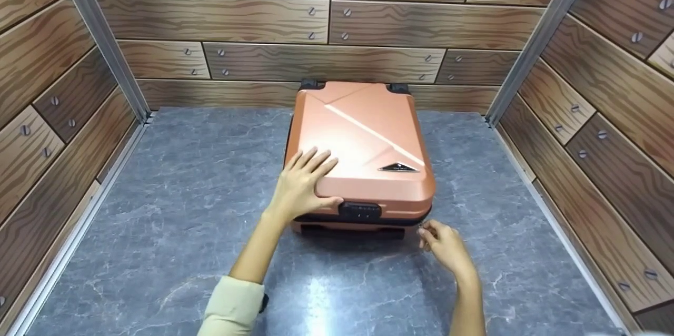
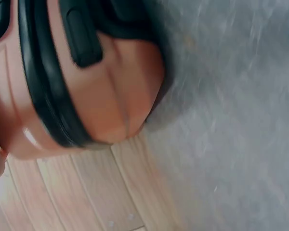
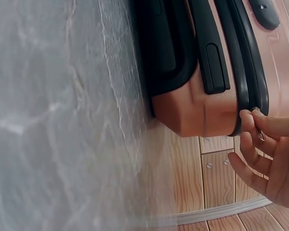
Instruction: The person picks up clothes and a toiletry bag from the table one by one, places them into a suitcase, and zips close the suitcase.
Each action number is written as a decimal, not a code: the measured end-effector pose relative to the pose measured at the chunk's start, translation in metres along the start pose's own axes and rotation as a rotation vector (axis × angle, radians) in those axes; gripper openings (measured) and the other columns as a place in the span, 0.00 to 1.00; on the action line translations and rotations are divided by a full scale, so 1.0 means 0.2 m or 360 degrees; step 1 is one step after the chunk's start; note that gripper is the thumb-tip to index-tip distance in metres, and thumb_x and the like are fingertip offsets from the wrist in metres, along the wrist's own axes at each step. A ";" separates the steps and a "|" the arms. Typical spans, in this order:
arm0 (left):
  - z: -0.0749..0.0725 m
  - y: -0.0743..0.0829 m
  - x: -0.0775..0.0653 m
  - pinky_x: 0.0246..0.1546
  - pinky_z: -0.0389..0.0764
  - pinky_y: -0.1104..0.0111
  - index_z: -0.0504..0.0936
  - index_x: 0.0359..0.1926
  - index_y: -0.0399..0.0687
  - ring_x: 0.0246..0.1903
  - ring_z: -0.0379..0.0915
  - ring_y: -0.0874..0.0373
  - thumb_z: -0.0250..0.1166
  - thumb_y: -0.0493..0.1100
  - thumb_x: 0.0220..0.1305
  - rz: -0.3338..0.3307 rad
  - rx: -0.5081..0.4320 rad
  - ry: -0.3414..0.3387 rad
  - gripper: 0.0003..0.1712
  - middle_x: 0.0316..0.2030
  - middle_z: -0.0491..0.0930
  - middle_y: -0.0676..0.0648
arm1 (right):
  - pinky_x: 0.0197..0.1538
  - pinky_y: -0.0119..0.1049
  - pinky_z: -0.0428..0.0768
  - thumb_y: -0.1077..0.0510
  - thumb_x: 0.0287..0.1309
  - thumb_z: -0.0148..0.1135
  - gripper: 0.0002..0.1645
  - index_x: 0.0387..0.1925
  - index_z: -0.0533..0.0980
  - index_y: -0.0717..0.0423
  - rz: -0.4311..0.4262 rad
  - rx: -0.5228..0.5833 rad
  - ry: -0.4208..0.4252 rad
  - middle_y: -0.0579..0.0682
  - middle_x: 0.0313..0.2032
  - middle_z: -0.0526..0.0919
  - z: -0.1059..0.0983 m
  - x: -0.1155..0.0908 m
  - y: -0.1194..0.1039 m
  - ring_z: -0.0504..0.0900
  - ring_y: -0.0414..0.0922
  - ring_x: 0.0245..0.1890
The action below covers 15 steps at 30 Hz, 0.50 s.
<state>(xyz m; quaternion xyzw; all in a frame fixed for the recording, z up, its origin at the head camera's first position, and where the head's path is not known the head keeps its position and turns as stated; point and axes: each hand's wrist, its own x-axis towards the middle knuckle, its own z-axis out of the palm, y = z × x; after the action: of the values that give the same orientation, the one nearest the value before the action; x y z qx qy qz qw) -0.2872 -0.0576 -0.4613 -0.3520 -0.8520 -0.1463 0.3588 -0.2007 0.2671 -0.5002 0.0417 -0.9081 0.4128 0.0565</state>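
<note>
A rose-gold hard-shell suitcase [image 1: 363,125] lies flat, its handle end toward me. My left hand [image 1: 299,183] rests on its near left corner, fingers spread over the top shell and thumb beside the black combination lock [image 1: 360,211]. Only a sliver of that hand shows in the left wrist view. At the near right corner, my right hand [image 1: 445,246] pinches a small metal zipper pull [image 3: 260,135] between thumb and index finger. The pull sits at the black zipper band [image 3: 245,57] that runs round the case. The other fingers are loosely bent.
The case lies on a grey marbled surface [image 1: 184,194] with its wheeled end near the back wood-print wall [image 1: 263,62]. Wood-print side walls [image 1: 595,130] stand left and right, with metal corner strips [image 1: 100,30]. A black side handle [image 3: 212,67] sits below the zipper band.
</note>
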 end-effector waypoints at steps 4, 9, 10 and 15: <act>0.04 0.01 -0.02 0.59 0.56 0.49 0.76 0.55 0.47 0.57 0.63 0.44 0.62 0.71 0.44 0.0014 -0.0073 0.0179 0.44 0.55 0.73 0.45 | 0.20 0.31 0.66 0.61 0.60 0.57 0.12 0.22 0.74 0.61 0.0059 -0.0090 0.0044 0.45 0.12 0.72 0.01 0.01 -0.01 0.70 0.42 0.14; 0.06 0.04 -0.03 0.59 0.54 0.47 0.77 0.53 0.44 0.56 0.64 0.42 0.65 0.69 0.42 -0.0018 -0.0127 0.0263 0.43 0.54 0.74 0.43 | 0.20 0.33 0.67 0.60 0.59 0.58 0.13 0.20 0.74 0.60 0.0105 -0.0137 0.0032 0.47 0.12 0.72 0.00 0.03 -0.02 0.69 0.41 0.13; 0.06 0.05 -0.03 0.59 0.54 0.47 0.78 0.53 0.44 0.56 0.64 0.42 0.65 0.69 0.42 -0.0029 -0.0128 0.0271 0.43 0.53 0.74 0.43 | 0.20 0.33 0.67 0.60 0.59 0.58 0.13 0.20 0.74 0.60 0.0100 -0.0136 0.0021 0.47 0.12 0.72 -0.01 0.04 -0.02 0.69 0.41 0.13; 0.07 0.11 -0.02 0.59 0.54 0.46 0.78 0.52 0.43 0.56 0.64 0.42 0.66 0.68 0.42 -0.0115 -0.0067 0.0302 0.43 0.53 0.74 0.43 | 0.20 0.33 0.68 0.60 0.59 0.58 0.12 0.21 0.75 0.61 0.0101 -0.0123 0.0027 0.48 0.13 0.73 -0.05 0.08 0.00 0.72 0.44 0.14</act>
<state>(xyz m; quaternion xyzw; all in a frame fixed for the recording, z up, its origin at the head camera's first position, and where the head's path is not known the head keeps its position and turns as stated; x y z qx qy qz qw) -0.2770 -0.0363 -0.4732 -0.3131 -0.8231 -0.2096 0.4249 -0.2158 0.2738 -0.4923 0.0071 -0.9237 0.3794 0.0527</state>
